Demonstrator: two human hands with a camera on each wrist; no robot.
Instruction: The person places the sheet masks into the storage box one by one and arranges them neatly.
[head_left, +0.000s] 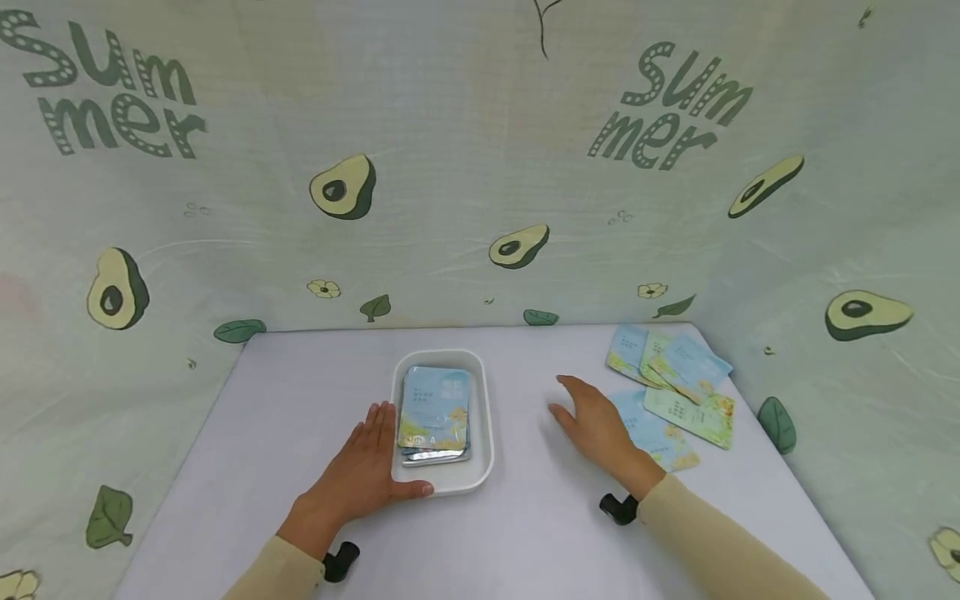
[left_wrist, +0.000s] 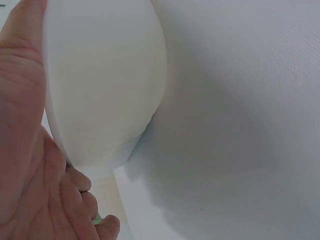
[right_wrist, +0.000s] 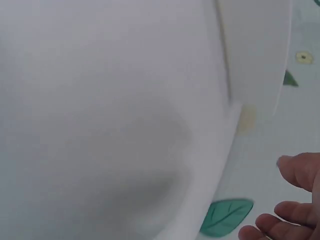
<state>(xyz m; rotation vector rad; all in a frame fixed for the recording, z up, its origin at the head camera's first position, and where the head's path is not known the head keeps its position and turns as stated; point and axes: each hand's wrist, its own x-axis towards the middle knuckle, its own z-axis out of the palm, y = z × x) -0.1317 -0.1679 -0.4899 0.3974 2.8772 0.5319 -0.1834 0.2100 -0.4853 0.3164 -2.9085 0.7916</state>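
A white tray (head_left: 482, 471) on the table holds a small stack of flat, shiny light-blue packets (head_left: 435, 408) printed with yellow and green. My left hand (head_left: 363, 475) rests against the tray's left side, fingers straight and thumb lying along the near rim. From the left wrist view, the tray's outer wall (left_wrist: 107, 85) rises beside the palm. To the right of the tray, my right hand (head_left: 600, 429) hovers with thumb and fingers apart and nothing between them. Its wrist overlaps a blue packet (head_left: 648, 429) lying on the table.
Several more blue and green packets (head_left: 693, 367) lie loosely overlapped at the table's back right corner. A white cloth covers the table (head_left: 315, 383). Behind it hangs a pale curtain (head_left: 450, 125) printed with avocados and leaves. Each wrist wears a small black camera (head_left: 341, 561).
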